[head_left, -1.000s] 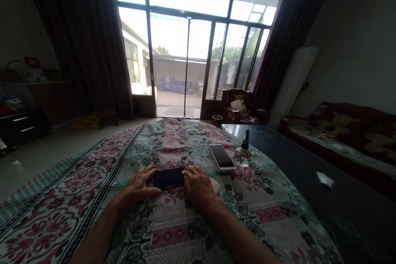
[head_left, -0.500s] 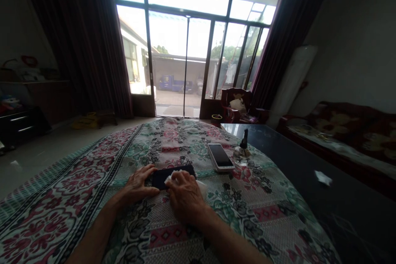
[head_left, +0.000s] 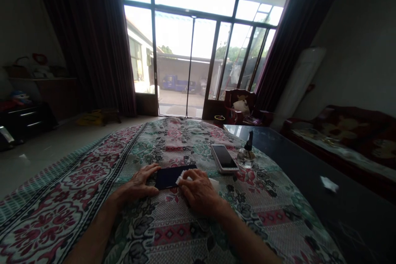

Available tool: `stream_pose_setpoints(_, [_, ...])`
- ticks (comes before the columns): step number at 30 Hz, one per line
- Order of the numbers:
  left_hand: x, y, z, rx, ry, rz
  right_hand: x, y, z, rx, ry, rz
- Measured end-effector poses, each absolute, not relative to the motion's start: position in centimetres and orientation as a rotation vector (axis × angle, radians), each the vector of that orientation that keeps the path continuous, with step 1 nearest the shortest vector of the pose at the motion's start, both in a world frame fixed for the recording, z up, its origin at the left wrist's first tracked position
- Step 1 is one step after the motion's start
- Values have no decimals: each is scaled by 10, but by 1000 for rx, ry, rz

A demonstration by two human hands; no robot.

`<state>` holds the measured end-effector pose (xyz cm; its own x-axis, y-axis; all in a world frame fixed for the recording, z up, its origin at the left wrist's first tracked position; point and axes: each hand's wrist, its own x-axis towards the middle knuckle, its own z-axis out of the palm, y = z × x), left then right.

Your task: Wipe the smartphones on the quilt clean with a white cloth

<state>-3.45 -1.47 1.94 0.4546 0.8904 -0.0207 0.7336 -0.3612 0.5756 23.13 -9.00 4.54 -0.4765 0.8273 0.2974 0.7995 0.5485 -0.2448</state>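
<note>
A dark, flat smartphone (head_left: 171,176) lies on the flowered cloth before me. My left hand (head_left: 140,182) steadies its left end, thumb on the near side and fingers on the far side. Over its right part is my right hand (head_left: 199,189), fingers curled around a crumpled white tissue (head_left: 180,178) pressed on the surface. Part of the tissue sticks out past the right side of that hand. Beyond it, to the right, rests a white-framed smartphone (head_left: 225,158) with a dark screen. Beside that stands a clear bottle (head_left: 246,159) with a black top.
The patterned tablecloth (head_left: 173,231) covers the surface under my hands. At right is a glossy dark tabletop (head_left: 297,169) with a crumpled white paper (head_left: 329,184) on it. A wooden sofa (head_left: 346,132) stands farther right. Glass doors (head_left: 188,66) are ahead, with dark curtains at the sides.
My right hand and the tissue have slid right along the dark smartphone, baring more of its middle. My left hand stays at the left end. The whole view has shifted slightly.
</note>
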Motion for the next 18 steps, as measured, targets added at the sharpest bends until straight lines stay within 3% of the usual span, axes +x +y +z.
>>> stream_pose_setpoints(18, [-30,-10,14,2214,1421,429,168,-71,40,-1213,-2503,20])
